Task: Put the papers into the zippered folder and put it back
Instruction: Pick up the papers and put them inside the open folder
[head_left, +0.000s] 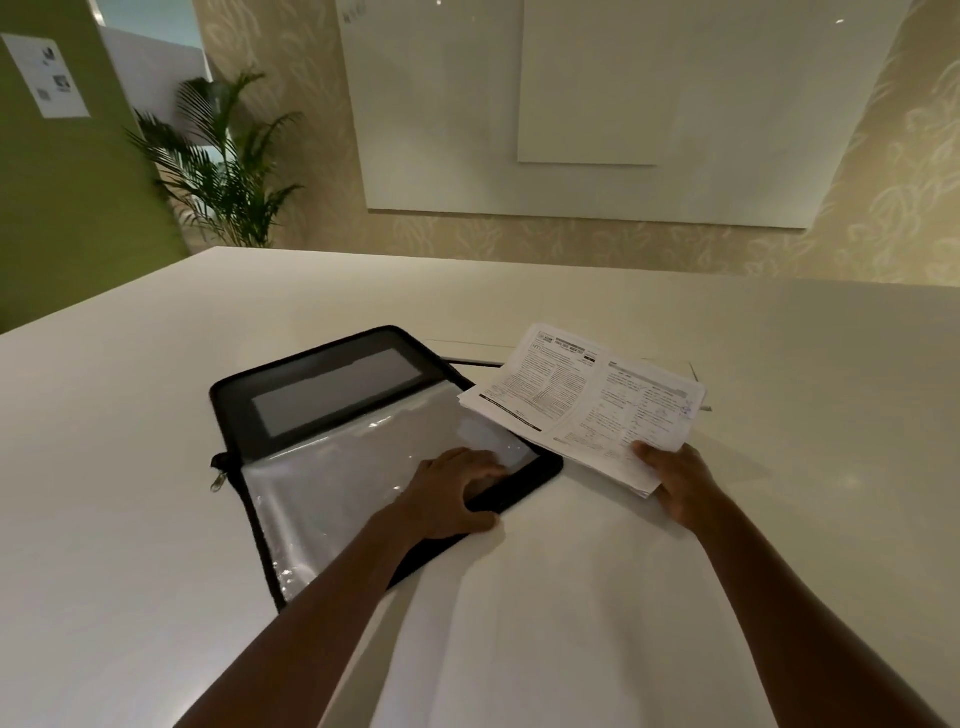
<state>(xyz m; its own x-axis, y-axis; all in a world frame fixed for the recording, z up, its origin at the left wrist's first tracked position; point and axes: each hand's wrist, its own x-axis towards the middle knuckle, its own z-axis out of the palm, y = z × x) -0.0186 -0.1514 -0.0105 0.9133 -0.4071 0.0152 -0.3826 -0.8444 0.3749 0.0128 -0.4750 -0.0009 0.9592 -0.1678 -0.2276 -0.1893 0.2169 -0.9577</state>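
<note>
L hand (457, 493) lay flat, fingers spread, pressing zippered folder (363, 457) on table (675, 597). R hand (680, 483) pinched papers (582, 405) just beside it. Risk: loose stack fanning/snagging at folder's edge w/ 1-handed grip.

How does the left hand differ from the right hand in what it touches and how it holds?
The left hand rests on the near corner of the black zippered folder with clear plastic front, while the right hand grips the stack of printed white papers. The folder lies flat; the papers' far edge overlaps it. Both hands reach over the white table.
</note>
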